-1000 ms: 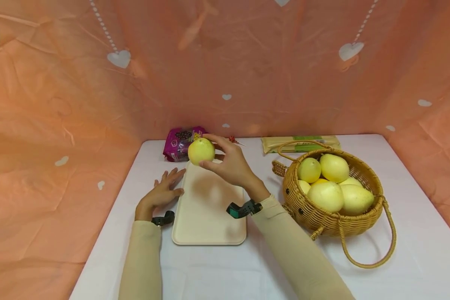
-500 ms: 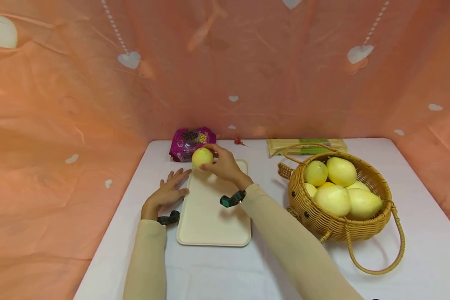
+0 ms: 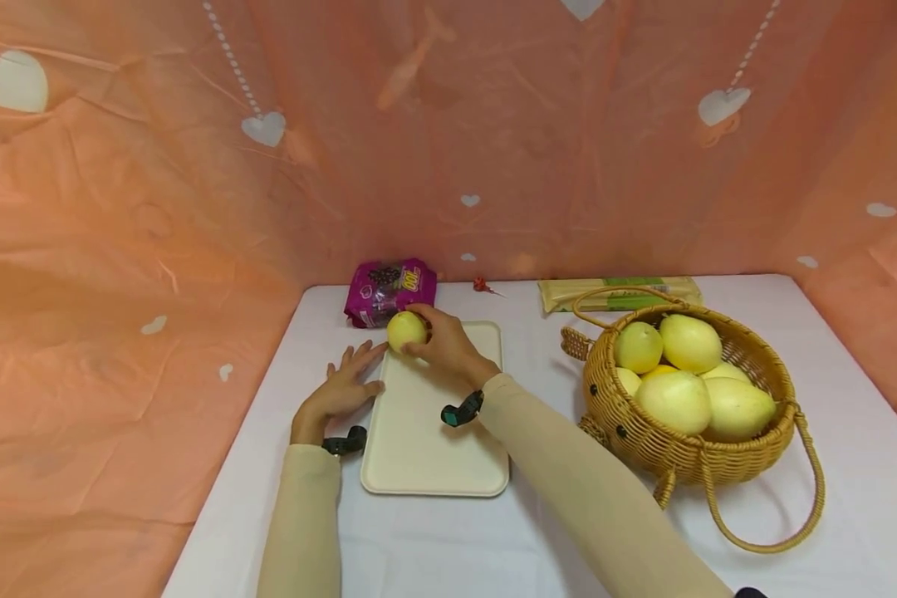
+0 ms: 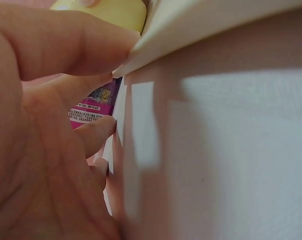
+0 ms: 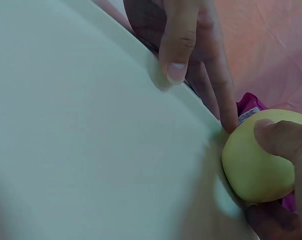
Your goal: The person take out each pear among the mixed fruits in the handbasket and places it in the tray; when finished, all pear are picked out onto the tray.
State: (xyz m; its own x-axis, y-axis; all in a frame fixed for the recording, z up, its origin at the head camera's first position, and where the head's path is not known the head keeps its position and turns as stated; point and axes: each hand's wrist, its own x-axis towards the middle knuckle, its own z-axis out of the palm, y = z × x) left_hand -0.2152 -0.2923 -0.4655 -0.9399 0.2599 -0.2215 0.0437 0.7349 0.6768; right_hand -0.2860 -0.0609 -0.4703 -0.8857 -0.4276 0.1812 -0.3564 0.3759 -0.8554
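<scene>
In the head view my right hand (image 3: 448,345) holds a round yellow-green pear (image 3: 406,331) at the far left corner of a cream rectangular tray (image 3: 437,448). The right wrist view shows the thumb (image 5: 278,137) on the side of the pear (image 5: 251,165), which sits low at the tray's rim. My left hand (image 3: 344,389) lies along the tray's left side with its fingers spread. Its thumb (image 5: 178,55) rests on the tray edge, and its index fingertip is right beside the pear. In the left wrist view the left hand (image 4: 45,145) is close to the tray's underside edge.
A purple snack bag (image 3: 390,291) stands just behind the tray. To the right, a wicker basket (image 3: 665,457) with looped handles holds several yellow-green fruits. At the back lie a small red item with a thin pick (image 3: 482,285) and a long beige-green packet (image 3: 620,292).
My right hand has brought the pear down and nearer, from above the far end of the tray to its far left corner. The left hand has stayed at the tray's edge.
</scene>
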